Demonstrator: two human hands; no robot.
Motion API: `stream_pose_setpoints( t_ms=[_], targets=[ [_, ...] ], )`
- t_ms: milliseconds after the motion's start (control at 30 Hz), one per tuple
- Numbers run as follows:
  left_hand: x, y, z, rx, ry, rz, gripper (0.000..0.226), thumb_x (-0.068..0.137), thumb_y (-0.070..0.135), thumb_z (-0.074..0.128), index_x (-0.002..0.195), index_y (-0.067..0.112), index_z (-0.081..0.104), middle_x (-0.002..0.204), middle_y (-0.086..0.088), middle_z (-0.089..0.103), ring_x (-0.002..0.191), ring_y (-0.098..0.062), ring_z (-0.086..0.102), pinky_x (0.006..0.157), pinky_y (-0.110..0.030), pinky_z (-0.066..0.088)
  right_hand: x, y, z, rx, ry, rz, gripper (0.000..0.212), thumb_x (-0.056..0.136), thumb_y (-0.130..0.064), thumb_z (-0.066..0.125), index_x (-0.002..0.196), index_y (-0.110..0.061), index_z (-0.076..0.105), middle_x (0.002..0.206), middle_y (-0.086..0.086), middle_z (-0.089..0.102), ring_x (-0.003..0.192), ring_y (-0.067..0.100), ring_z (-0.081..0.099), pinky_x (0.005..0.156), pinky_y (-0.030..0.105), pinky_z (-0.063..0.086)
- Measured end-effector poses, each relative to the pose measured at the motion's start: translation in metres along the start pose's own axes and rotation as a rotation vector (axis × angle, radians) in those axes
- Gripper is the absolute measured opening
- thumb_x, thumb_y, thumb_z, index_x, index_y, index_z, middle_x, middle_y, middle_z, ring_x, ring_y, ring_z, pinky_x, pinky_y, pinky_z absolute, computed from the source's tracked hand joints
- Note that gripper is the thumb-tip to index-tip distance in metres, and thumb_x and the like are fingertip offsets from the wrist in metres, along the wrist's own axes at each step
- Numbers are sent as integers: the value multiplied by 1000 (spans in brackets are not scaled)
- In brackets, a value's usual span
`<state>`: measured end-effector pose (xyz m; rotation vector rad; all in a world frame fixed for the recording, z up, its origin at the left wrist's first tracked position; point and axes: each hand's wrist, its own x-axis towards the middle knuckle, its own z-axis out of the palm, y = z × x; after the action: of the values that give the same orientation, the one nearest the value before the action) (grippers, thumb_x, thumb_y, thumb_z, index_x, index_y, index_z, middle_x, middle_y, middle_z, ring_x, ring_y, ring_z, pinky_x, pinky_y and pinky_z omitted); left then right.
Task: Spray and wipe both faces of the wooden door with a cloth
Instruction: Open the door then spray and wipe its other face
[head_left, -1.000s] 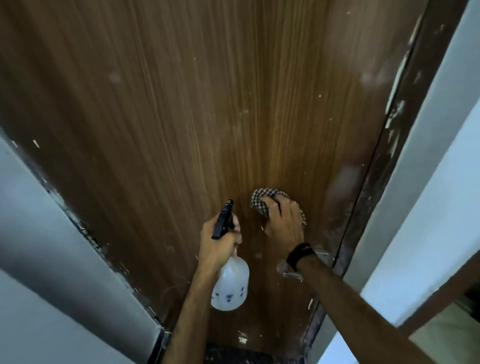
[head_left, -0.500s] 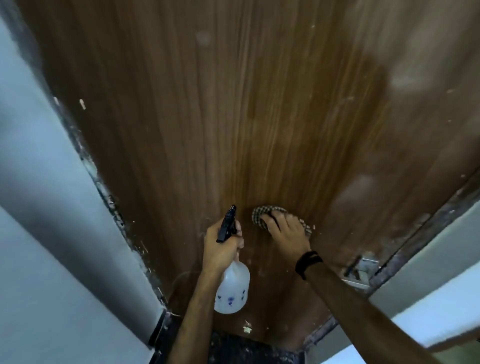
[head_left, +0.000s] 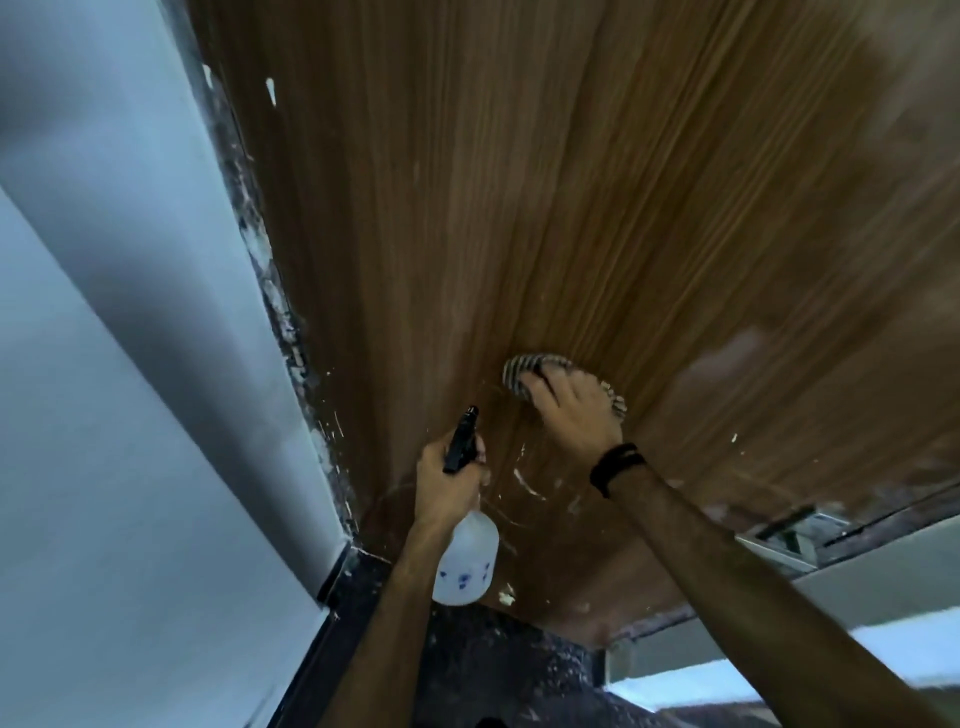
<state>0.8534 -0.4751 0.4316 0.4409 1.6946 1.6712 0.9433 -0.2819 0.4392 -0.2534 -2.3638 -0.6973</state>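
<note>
Head view looks steeply down a brown door that fills the upper and middle frame, its fine vertical grain fanning out toward the top. Low and right of centre, the right hand lies flat on the door with fingers spread over a checked cloth, pressing it against the wood; the cloth shows as a bunched, rounded edge past the fingertips and again at the hand's right side. A black band circles that wrist.

Just left and below, apart from the cloth, the left hand curls round the neck of a spray bottle. Its black trigger head points up toward the door, close to the surface, and the translucent white, rounded body with small blue marks hangs under the fist.

White paint flecks and curved smears mark the wood near both hands and along the door's lower edge; pale hazy patches sit at the right. A smooth grey-white wall takes the left of the frame, meeting the door along a rough, chipped dark strip. A metal fitting shows at the right edge, blurred. Dark speckled floor lies at the bottom.
</note>
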Motion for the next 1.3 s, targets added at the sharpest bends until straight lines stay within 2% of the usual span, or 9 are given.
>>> stream_pose_setpoints(
  t_ms=[67,167,333,467,767,900,1033,1200,1300],
  targets=[
    [2,-8,-5,7,8,-26,25,84,-18,55,85,6,62,62,-6,56,44,-18,45,46,-28,41,-30,-9,13,-8,-130,-105,38,87,-13,44,126,-11,49,118,13,44,87,28,48,74,39,40],
    [4,-18,-12,2,23,-57,24,85,-16,54,86,6,62,63,-7,55,45,-19,43,46,-28,40,-48,-19,13,44,-213,-46,43,84,-27,40,120,-11,57,113,10,50,87,27,48,74,40,46],
    [9,-24,-17,9,75,-74,22,90,-14,49,91,4,62,55,-1,56,45,-19,42,47,-29,40,11,-31,10,91,-85,60,39,86,-10,50,124,-11,58,107,11,59,84,26,44,72,39,41],
    [13,-24,-16,50,91,-98,23,89,-13,48,89,6,61,56,-2,55,49,-21,42,48,-30,39,55,-46,19,107,-5,51,36,91,-21,55,126,-15,54,112,9,60,83,24,50,72,38,44],
    [7,-53,-3,122,140,-219,24,86,-14,50,81,6,62,55,-7,54,40,-18,43,43,-26,38,-44,-61,69,126,-366,-249,38,92,-14,41,122,-9,62,112,11,53,86,27,50,76,37,37],
    [2,-61,-10,115,169,-265,22,88,-13,51,83,5,63,57,-9,56,38,-17,44,43,-27,39,-3,-63,50,202,-267,-164,39,80,-13,54,118,-12,63,105,9,59,86,25,50,73,36,40],
    [11,-54,-27,113,181,-253,24,86,-15,50,81,4,63,56,-8,55,39,-16,44,42,-23,38,52,-73,45,216,-155,-100,39,90,-11,46,127,-12,58,109,7,57,89,25,54,74,38,44],
    [27,-52,-63,100,164,-235,28,84,-15,49,78,8,64,58,-7,57,44,-20,44,46,-27,39,48,-98,75,40,-294,-422,41,90,-11,39,120,-13,67,103,7,57,85,25,49,73,36,39],
    [39,-46,-87,84,179,-242,27,84,-14,49,81,8,63,55,-7,57,42,-21,43,43,-26,38,39,-109,93,21,-398,-575,33,82,-18,56,109,-11,72,108,11,57,92,28,45,76,37,38]
  ],
)
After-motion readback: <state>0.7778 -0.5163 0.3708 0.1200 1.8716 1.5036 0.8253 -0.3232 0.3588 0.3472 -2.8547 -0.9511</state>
